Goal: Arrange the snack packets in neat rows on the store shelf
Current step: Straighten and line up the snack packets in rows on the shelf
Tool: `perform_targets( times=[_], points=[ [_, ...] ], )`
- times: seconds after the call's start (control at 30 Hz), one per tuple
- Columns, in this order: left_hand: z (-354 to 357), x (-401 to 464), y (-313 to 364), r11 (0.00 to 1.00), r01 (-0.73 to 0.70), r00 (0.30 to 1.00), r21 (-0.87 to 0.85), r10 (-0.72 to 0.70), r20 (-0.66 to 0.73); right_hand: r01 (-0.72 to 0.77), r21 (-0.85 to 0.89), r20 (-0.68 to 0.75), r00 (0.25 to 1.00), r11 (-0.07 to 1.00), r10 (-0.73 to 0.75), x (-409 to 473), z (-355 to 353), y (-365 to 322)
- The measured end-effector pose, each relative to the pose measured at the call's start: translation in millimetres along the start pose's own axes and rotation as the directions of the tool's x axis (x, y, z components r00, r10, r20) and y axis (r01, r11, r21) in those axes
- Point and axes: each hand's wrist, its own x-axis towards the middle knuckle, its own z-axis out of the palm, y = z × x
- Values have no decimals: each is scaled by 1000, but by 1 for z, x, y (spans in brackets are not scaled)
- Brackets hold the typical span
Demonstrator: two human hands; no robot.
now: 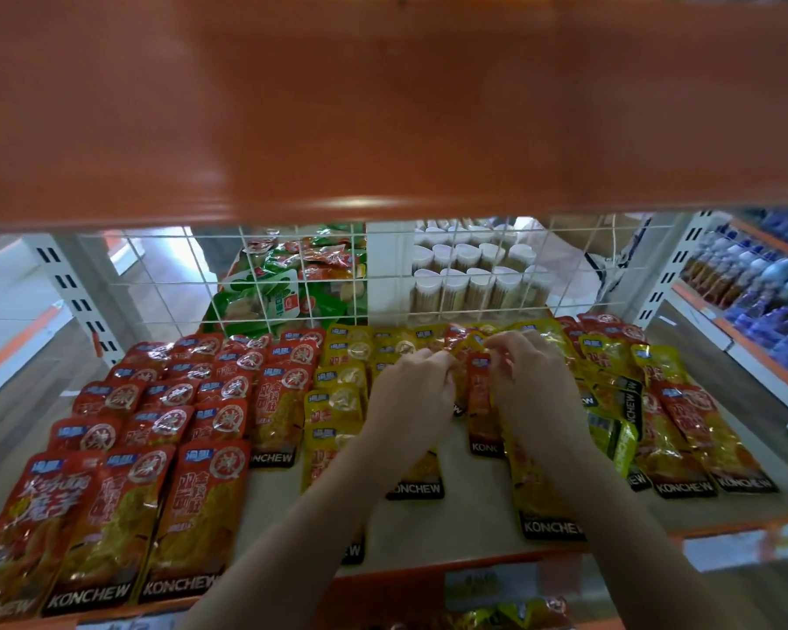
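Under the orange shelf above (383,106), my work lies on the pale shelf board (465,516) that carries the snack packets. Both my hands are at the far middle of that board: my left hand (412,393) and my right hand (535,384) have curled fingers pinching the top edge of a red packet (481,402) between them, though the blur keeps me from telling whether it is one packet or a few stacked.

Left of that packet, the yellow packets (337,402) run in an overlapping column that looks mostly settled. Further left, the red packets (164,416) lie in tidy shingled rows from the back wire to the front lip; I would call that part done.

Right of the packet in my hands, things are rougher: the mixed packets (647,416), yellow and red together, lie tilted and overlapping at odd angles. Bare board shows in front of my wrists, so the middle rows are unfilled. I judge the job a little over half finished, with the middle and right side left.

Behind the wire grid (292,284) sit green packets (265,293) and white-capped jars (469,275), apart from my task.
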Motion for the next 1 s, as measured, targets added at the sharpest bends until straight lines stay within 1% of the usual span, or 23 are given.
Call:
perform_targets(
  times=[0.1, 0.23, 0.33, 0.43, 0.5, 0.6, 0.7, 0.87, 1.0],
  points=[
    [9, -4, 17, 999, -1, 999, -39, 3, 36, -64, -83, -22, 998, 995, 62, -7, -8, 24],
    [25, -5, 36, 998, 5, 998, -67, 0, 66, -154, -129, 21, 987, 980, 158, -10, -11, 55],
    [37, -3, 47, 996, -12, 999, -86, 15, 37, -143, -135, 56, 987, 981, 152, -16, -10, 69],
    [47, -1, 54, 997, -32, 999, -71, 32, -5, -147, -130, 79, 984, 981, 158, -24, -7, 76],
    [52, 1, 58, 997, -24, 1000, -76, 22, -19, -152, -138, 83, 983, 979, 165, -27, -5, 78],
    [61, 2, 60, 996, -12, 1000, -91, 11, -15, -149, -173, 73, 984, 974, 164, -30, 1, 77],
    [67, 1, 58, 996, -9, 1000, -92, 8, -11, -130, -192, 24, 990, 973, 137, -32, 5, 77],
    [70, 0, 50, 994, -49, 999, -96, 47, -23, -123, -156, 34, 991, 980, 129, -31, 5, 79],
    [72, 0, 48, 993, -67, 997, -96, 63, -39, -81, -74, -19, 997, 994, 80, -29, 1, 76]
  ],
)
